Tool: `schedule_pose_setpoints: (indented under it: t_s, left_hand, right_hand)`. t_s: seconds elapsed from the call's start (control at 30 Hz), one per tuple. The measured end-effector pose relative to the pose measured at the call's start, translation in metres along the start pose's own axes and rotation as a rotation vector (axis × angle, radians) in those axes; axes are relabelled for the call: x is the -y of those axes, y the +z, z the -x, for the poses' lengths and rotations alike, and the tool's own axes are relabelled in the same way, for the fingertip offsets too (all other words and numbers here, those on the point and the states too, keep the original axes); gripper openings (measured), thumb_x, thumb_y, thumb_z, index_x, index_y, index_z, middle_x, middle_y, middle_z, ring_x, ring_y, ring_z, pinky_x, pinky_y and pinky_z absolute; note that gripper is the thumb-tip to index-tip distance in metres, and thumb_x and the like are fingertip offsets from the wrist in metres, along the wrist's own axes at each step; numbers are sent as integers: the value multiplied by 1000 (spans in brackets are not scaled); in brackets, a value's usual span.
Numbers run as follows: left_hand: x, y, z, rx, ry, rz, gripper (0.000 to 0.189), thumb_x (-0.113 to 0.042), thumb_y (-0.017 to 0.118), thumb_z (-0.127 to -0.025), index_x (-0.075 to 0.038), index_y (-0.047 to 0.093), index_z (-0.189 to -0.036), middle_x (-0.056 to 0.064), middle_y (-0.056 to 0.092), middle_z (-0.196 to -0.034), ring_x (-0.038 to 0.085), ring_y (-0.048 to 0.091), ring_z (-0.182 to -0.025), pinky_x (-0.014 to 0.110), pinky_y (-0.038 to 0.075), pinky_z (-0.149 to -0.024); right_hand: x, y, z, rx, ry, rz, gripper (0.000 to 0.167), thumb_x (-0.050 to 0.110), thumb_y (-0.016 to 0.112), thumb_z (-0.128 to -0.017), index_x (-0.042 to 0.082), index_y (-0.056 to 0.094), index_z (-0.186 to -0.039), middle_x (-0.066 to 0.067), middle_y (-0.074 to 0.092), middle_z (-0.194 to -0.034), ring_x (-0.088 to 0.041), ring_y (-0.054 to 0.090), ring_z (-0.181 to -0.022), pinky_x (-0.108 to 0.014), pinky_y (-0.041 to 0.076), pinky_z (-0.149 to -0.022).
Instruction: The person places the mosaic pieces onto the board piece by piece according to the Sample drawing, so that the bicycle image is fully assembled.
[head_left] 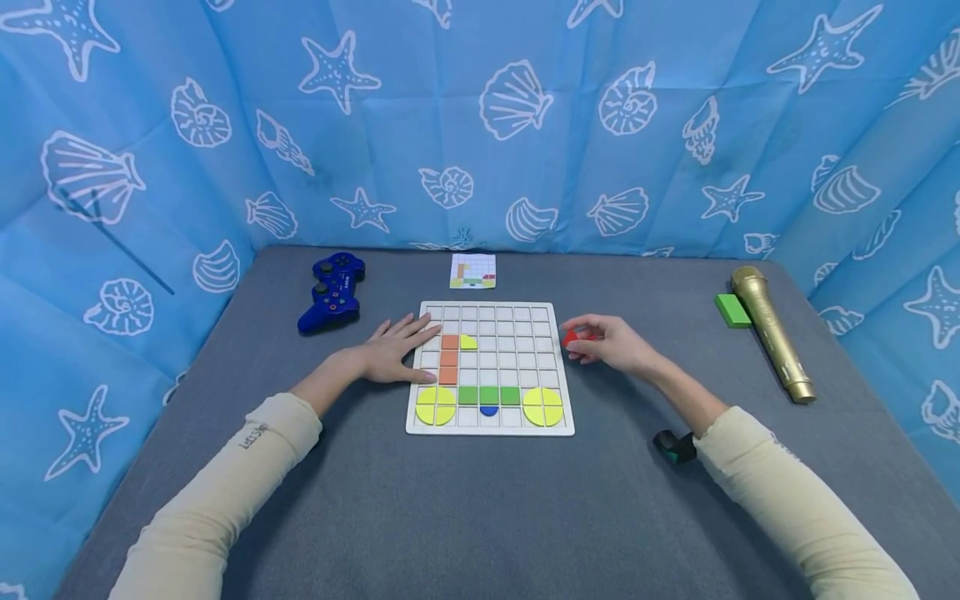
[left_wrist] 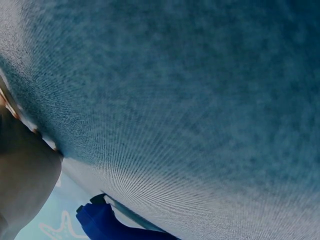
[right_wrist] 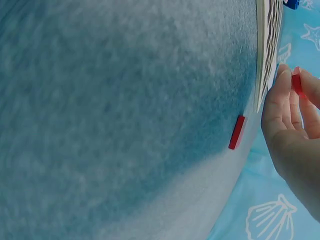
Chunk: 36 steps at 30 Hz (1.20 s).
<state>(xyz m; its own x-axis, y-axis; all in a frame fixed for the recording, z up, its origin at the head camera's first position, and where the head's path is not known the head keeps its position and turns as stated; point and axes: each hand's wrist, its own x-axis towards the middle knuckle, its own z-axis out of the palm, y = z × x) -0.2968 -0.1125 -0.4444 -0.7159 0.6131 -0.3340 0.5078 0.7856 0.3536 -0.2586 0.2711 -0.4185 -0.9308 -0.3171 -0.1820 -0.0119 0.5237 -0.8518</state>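
Note:
A white grid board (head_left: 517, 333) lies on the grey table. My left hand (head_left: 390, 350) rests with spread fingers on its left edge. Just off the right edge, my right hand (head_left: 611, 342) pinches a small red piece (right_wrist: 298, 86) between thumb and fingers. A second red piece (right_wrist: 237, 132) lies on the table below that hand in the right wrist view. On the board, orange squares (head_left: 448, 358) form a column with a yellow quarter piece (head_left: 468, 342) beside its top. Green squares (head_left: 488, 396) line up between two yellow circles (head_left: 435, 406), above a blue half-circle (head_left: 489, 410).
Behind the board lies a printed pattern card (head_left: 472, 272). A blue game controller (head_left: 334, 292) sits back left. To the right are a gold microphone (head_left: 772, 333) and a green block (head_left: 732, 311). A black object (head_left: 675, 447) lies by the right sleeve.

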Motion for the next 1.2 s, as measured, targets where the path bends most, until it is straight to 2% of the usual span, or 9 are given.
schedule_pose_setpoints:
  t_s: [0.47,0.7,0.9,1.2]
  left_hand:
    - [6,4,-3,-7,-8,-2,96,-74,49,-82,-28,6,-155,0,-5,-160,26,-10,-143,53,-8,-110]
    - [6,4,-3,-10,0,4,96,-72,51,-83,-27,6,-155,2,-4,-160,27,-9,-143,54,-7,-110]
    - [6,4,-2,-15,9,-3,96,-71,51,-83,-26,6,-155,2,-4,-160,27,-8,-143,54,-6,-110]
    - [4,2,-2,-7,0,-3,96,-72,51,-83,-28,6,-155,0,-5,-159,26,-9,-143,55,-6,-110]
  right_hand:
    - [4,14,-5,44,36,-95,32,9,66,-91,-6,55,-116,-16,66,-99,-26,64,-90,-36,54,-78]
    - [5,20,-8,50,50,-120,36,5,66,-90,-5,57,-123,-17,62,-101,-24,64,-87,-35,54,-77]
    - [6,24,-10,68,38,-133,33,6,66,-90,-4,62,-121,-18,60,-107,-22,61,-86,-33,54,-78]
    - [7,28,-15,78,73,-120,35,7,65,-91,-1,60,-125,-16,59,-106,-20,59,-85,-28,53,-76]
